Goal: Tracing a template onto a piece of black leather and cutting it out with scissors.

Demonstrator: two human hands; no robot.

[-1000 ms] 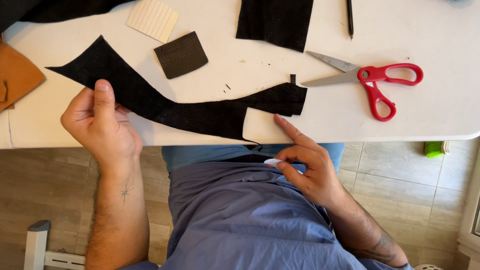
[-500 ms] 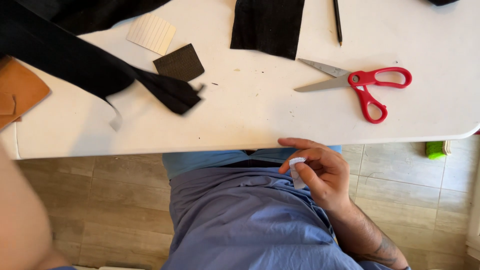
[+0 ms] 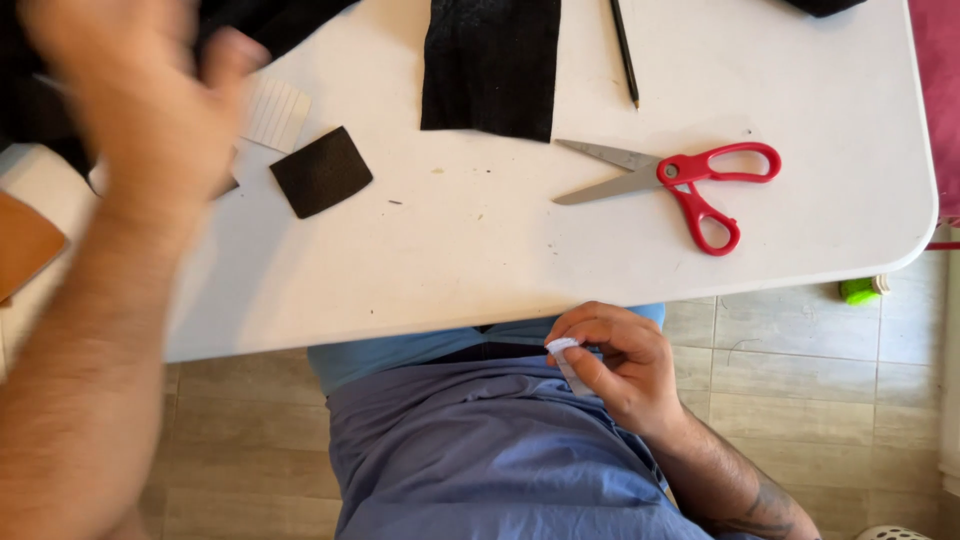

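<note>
Pinching a small white piece [image 3: 563,350] in our right hand [image 3: 615,365], we steady it; our blurred left hand [image 3: 140,95] above the surface [image 3: 470,250] is unreadable.

The small white piece [image 3: 563,350] is pinched in the fingers of the right hand [image 3: 615,365], low by the table edge. The black cloth [image 3: 40,110] is dark, blurry, up by the left hand [image 3: 140,90].

Left hand [image 3: 140,100] raised, motion-blurred, fingers spread upward — forearm bare, running down-left. Right hand [image 3: 610,360] low at the lap, fingers curled inward, thumb against them — forearm tattooed.
</note>
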